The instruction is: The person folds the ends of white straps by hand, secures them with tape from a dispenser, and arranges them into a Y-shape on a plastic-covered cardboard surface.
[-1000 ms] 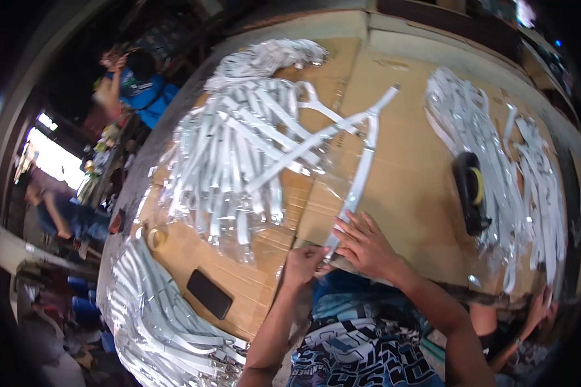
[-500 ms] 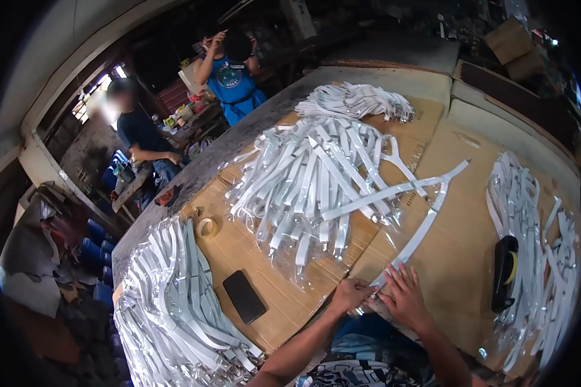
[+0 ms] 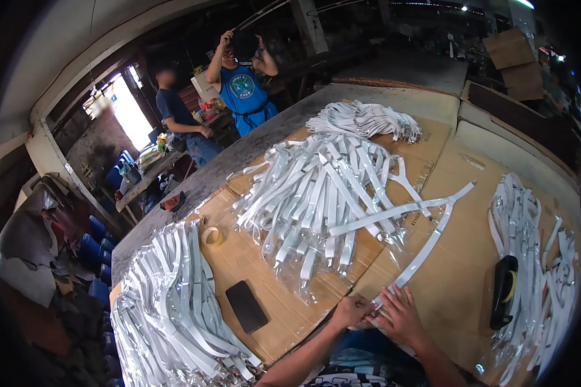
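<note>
White strap (image 3: pixel 426 242), sleeved in clear plastic, runs from our hands at the near edge of the cardboard-covered table (image 3: pixel 471 193) up and to the right, where it meets a second strap to form a Y. Left hand (image 3: pixel 350 311) pinches its near end, fingers closed on the plastic. Right hand (image 3: pixel 400 316) lies flat with fingers spread, pressing the strap against the cardboard; the strap tip itself is hidden beneath the two hands. We see both forearms only in part, cut off by the lower frame edge.

Clear bags hold the other straps: a central heap (image 3: pixel 323 187), a far bundle (image 3: pixel 368 119), a near-left pile (image 3: pixel 174 303) and a right pile (image 3: pixel 529 226), the last two blurred by glare and lens distortion. Among them lie a black phone (image 3: pixel 246 306), a tape roll (image 3: pixel 210 235) and a black tape dispenser (image 3: pixel 503 290). Two people (image 3: pixel 242 84) stand far left, beyond the table.
</note>
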A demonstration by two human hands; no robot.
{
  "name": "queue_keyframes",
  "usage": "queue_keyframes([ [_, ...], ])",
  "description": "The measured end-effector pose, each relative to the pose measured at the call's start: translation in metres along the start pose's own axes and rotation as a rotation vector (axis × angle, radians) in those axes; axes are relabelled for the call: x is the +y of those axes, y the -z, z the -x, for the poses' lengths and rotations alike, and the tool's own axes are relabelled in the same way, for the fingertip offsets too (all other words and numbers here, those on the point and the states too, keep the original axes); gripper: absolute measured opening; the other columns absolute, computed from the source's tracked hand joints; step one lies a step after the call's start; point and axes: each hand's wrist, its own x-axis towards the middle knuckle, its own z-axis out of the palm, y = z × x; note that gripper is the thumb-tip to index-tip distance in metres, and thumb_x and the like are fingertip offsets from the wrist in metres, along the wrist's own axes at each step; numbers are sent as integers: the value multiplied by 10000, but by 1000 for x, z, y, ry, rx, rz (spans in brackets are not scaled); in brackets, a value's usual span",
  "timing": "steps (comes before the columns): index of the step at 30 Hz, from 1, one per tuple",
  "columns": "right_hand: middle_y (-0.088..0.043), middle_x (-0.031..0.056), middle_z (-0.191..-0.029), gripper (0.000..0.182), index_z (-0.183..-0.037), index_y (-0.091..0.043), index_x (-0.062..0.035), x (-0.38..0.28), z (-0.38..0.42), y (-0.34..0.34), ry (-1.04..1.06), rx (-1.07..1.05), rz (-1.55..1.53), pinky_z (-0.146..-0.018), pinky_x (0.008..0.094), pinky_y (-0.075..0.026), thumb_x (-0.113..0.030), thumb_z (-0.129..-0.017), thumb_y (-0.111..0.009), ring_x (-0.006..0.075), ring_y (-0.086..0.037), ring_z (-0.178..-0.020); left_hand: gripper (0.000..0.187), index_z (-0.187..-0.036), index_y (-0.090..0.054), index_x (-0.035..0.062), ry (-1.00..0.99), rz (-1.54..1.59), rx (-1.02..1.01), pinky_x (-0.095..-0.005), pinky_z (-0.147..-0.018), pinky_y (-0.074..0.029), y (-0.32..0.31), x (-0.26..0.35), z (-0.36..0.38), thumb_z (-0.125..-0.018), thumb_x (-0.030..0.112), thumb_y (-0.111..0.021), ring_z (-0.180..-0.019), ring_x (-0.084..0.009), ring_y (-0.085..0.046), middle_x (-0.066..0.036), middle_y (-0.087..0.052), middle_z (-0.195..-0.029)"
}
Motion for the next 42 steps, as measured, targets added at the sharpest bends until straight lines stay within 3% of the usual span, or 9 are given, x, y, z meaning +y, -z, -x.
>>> queue_keyframes([
  [10, -468, 141, -1461, 639, -1375, -484, -9, -2, 6, -8, 41, -81, 56, -1152, 568, -209, -486, -952, -523, 363, -371, -1389, 327, -996, -643, -89, 64, 45, -43, -214, -579, -534, 3, -4, -7, -908, 217, -720, -682, -119, -685, -98, -720, -831],
  [16, -445, 148, -1477, 601, -1363, -490, 4, -4, 1, 4, 30, 10, 32, -1152, 573, -206, -427, -947, -537, 374, -367, -1388, 397, -835, -690, -60, -75, -340, 106, -239, -564, -510, -2, 28, 22, -879, 331, -745, -624, -100, -661, -72, -694, -683],
  [20, -396, 161, -1510, 570, -1380, -464, 27, 20, -11, 20, -60, 85, 49, -1168, 570, -160, -283, -917, -587, 378, -319, -1420, 480, -713, -721, 29, -32, -345, 178, -292, -594, -517, -6, 19, 12, -845, 490, -714, -547, -133, -640, -42, -659, -578],
  [25, -403, 153, -1503, 549, -1366, -488, 6, 85, -34, 21, -195, 91, 156, -1155, 587, -183, -360, -959, -525, 375, -327, -1410, 484, -747, -719, 29, -174, -594, 337, -334, -646, -537, -13, 14, 5, -820, 508, -717, -603, -196, -684, -71, -671, -593],
  [31, -386, 146, -1517, 539, -1401, -478, -48, 113, -33, 14, -251, 38, 188, -1168, 583, -149, -375, -973, -504, 356, -301, -1430, 443, -778, -705, 37, -3, -426, 193, -381, -669, -548, -7, 26, 14, -812, 477, -730, -645, -292, -693, -109, -682, -633],
  [34, -365, 144, -1530, 544, -1408, -471, -48, 111, -32, 13, -275, 33, 205, -1171, 583, -140, -377, -975, -500, 356, -291, -1436, 387, -882, -702, 43, -146, -743, 354, -391, -679, -548, -16, 30, 19, -815, 423, -732, -779, -305, -702, -129, -717, -832],
  [37, -332, 139, -1551, 567, -1427, -440, -35, 115, -33, 13, -285, 68, 166, -1174, 583, -132, -378, -978, -495, 361, -279, -1441, 377, -1063, -678, 57, -437, -954, 443, -394, -826, -526, -25, 46, 32, -842, 361, -697, -1049, -301, -645, -139, -662, -1155],
  [40, -298, 134, -1570, 597, -1453, -394, -21, 133, -40, 19, -305, 99, 205, -1181, 575, -126, -374, -981, -492, 358, -262, -1449, 385, -1206, -626, 77, -837, -1097, 322, -420, -1005, -432, -26, 30, 13, -885, 289, -648, -1259, -317, -500, -135, -519, -1380],
  [42, -286, 133, -1576, 612, -1466, -370, -15, 150, -47, 26, -358, 90, 247, -1185, 565, -131, -383, -987, -476, 349, -255, -1454, 453, -1267, -587, 51, -901, -1184, 251, -455, -1072, -357, -33, 24, 11, -904, 320, -623, -1328, -320, -425, -143, -493, -1404],
])
